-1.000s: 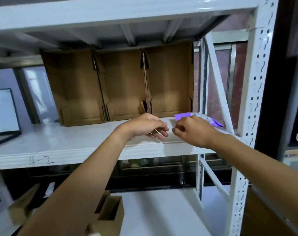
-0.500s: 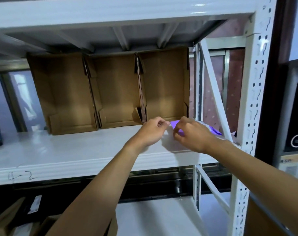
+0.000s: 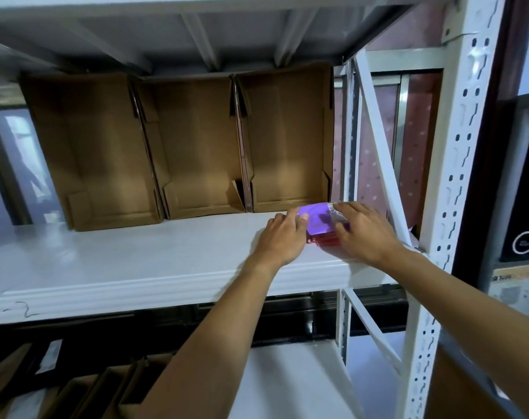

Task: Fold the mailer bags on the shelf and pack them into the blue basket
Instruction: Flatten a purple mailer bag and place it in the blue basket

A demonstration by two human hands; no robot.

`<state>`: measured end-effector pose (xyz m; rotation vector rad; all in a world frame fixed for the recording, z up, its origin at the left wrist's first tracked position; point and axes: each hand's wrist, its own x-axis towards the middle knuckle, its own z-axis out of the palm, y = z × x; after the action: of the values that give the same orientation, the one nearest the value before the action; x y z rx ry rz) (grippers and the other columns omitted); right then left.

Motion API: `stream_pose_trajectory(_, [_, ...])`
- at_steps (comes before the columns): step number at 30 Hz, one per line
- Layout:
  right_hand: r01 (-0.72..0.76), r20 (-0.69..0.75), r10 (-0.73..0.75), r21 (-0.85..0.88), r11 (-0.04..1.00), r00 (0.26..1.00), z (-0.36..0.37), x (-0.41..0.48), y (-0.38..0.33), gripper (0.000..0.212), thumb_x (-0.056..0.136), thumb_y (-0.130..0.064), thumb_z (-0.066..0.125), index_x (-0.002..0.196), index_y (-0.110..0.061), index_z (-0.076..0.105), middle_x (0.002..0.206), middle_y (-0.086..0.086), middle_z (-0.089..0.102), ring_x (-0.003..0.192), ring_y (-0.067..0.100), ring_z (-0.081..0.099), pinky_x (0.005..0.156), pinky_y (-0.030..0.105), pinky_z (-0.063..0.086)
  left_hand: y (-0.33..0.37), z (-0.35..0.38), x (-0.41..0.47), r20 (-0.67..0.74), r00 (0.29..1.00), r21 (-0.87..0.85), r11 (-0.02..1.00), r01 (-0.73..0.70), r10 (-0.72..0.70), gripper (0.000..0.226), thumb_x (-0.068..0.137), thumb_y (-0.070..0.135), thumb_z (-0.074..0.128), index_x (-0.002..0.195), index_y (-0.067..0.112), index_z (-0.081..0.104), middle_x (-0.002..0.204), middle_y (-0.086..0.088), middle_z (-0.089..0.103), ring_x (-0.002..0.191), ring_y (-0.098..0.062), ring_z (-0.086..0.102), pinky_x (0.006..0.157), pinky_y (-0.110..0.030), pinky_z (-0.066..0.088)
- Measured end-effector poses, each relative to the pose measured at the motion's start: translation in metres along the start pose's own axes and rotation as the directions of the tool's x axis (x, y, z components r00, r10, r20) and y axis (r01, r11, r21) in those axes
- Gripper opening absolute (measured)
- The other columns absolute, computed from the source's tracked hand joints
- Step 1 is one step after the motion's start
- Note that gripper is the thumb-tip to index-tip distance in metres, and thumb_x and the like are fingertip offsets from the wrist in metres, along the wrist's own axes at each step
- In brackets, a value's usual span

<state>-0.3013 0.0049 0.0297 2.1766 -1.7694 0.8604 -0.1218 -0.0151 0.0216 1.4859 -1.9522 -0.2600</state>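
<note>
I see the white shelf (image 3: 112, 267) carrying three cardboard bins (image 3: 196, 146) along the back, a purple mailer bag (image 3: 316, 218) lying near its right end.

Three cardboard boxes (image 3: 196, 152) stand on one shelf (image 3: 106, 261). One purple mailer bag (image 3: 316, 219) lies over one red bundle (image 3: 323, 238), its layers too blurred to count. Two hands: the left hand (image 3: 282, 240) and the right hand (image 3: 366, 234). The lower boxes (image 3: 112, 388) are cut off, so their number is unclear.
</note>
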Motion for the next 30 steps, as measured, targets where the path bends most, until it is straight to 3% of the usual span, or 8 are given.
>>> stream_pose_trajectory(5, [0.016, 0.017, -0.016, 0.011, 1.000, 1.000, 0.013, -0.005, 0.008, 0.045, 0.098, -0.040, 0.047, 0.134, -0.016, 0.058, 0.137, 0.007, 0.060, 0.128, 0.026, 0.050, 0.107, 0.037, 0.035, -0.005, 0.002, 0.005, 0.051, 0.999, -0.033, 0.999, -0.017, 0.019, 0.047, 0.106, 0.048, 0.030, 0.148, 0.031, 0.042, 0.145, -0.005, 0.056, 0.133, -0.030, 0.048, 0.109, -0.040, 0.039])
stream_pose_trajectory(9, [0.045, 0.051, -0.048, 0.051, 0.998, 0.998, 0.020, -0.004, 0.010, 0.050, 0.099, -0.035, 0.029, 0.140, -0.020, 0.054, 0.143, 0.003, 0.056, 0.133, 0.022, 0.046, 0.114, 0.039, 0.030, -0.008, 0.005, 0.007, 0.098, 0.995, -0.047, 0.999, -0.010, 0.014, 0.046, 0.107, 0.044, 0.028, 0.149, 0.035, 0.043, 0.150, -0.002, 0.051, 0.137, -0.028, 0.045, 0.112, -0.037, 0.036])
stream_pose_trajectory(12, [0.082, 0.076, -0.088, 0.073, 0.994, 0.993, 0.018, -0.005, 0.011, 0.063, 0.089, -0.033, 0.020, 0.140, -0.020, 0.054, 0.145, 0.003, 0.054, 0.135, 0.021, 0.045, 0.115, 0.038, 0.028, -0.008, 0.005, 0.007, 0.118, 0.993, -0.058, 0.998, -0.005, 0.012, 0.045, 0.108, 0.042, 0.029, 0.150, 0.036, 0.042, 0.153, 0.002, 0.048, 0.140, -0.024, 0.042, 0.115, -0.035, 0.032])
stream_pose_trajectory(14, [0.098, 0.073, -0.103, 0.071, 0.993, 0.992, 0.015, -0.006, 0.010, 0.062, 0.089, -0.031, 0.022, 0.141, -0.020, 0.053, 0.147, 0.003, 0.052, 0.137, 0.020, 0.044, 0.115, 0.035, 0.026, -0.008, 0.005, 0.009, 0.104, 0.995, -0.085, 0.996, 0.004, 0.005, 0.043, 0.107, 0.040, 0.032, 0.147, 0.038, 0.045, 0.151, 0.004, 0.050, 0.137, -0.024, 0.045, 0.115, -0.038, 0.035])
stream_pose_trajectory(19, [0.113, 0.115, -0.121, 0.075, 0.991, 0.986, 0.009, -0.009, 0.006, 0.064, 0.085, -0.031, 0.029, 0.146, -0.022, 0.046, 0.153, 0.004, 0.045, 0.140, 0.021, 0.038, 0.114, 0.033, 0.023, -0.008, 0.004, 0.008, 0.100, 0.995, -0.142, 0.990, 0.014, 0.000, 0.051, 0.088, 0.027, 0.044, 0.135, 0.037, 0.060, 0.135, 0.003, 0.063, 0.115, -0.026, 0.061, 0.096, -0.042, 0.054])
stream_pose_trajectory(22, [0.099, 0.144, -0.111, 0.086, 0.991, 0.983, 0.011, -0.008, 0.009, 0.053, 0.097, -0.022, 0.037, 0.150, -0.024, 0.040, 0.155, 0.005, 0.041, 0.140, 0.024, 0.036, 0.114, 0.033, 0.024, -0.014, 0.008, 0.011, 0.087, 0.996, -0.107, 0.994, 0.010, -0.001, 0.047, 0.090, 0.015, 0.052, 0.133, 0.031, 0.063, 0.129, 0.004, 0.068, 0.120, -0.022, 0.061, 0.099, -0.040, 0.052])
stream_pose_trajectory(25, [0.083, 0.139, -0.094, 0.089, 0.993, 0.986, 0.014, -0.007, 0.009, 0.051, 0.101, -0.024, 0.038, 0.152, -0.025, 0.038, 0.157, 0.003, 0.039, 0.142, 0.023, 0.034, 0.114, 0.032, 0.023, -0.016, 0.007, 0.013, 0.025, 1.000, -0.089, 0.996, -0.009, 0.011, 0.038, 0.094, 0.028, 0.065, 0.132, 0.027, 0.066, 0.124, 0.006, 0.071, 0.120, -0.016, 0.061, 0.102, -0.033, 0.048])
stream_pose_trajectory(30, [0.096, 0.091, -0.107, 0.117, 0.988, 0.990, 0.016, -0.006, 0.009, 0.040, 0.106, -0.028, 0.035, 0.142, -0.020, 0.052, 0.148, 0.002, 0.050, 0.136, 0.023, 0.042, 0.110, 0.031, 0.026, -0.010, 0.006, 0.011, 0.021, 0.995, -0.025, 0.995, -0.094, 0.094, 0.032, 0.102, 0.034, 0.054, 0.131, 0.031, 0.065, 0.122, 0.002, 0.071, 0.109, -0.023, 0.060, 0.088, -0.032, 0.046])
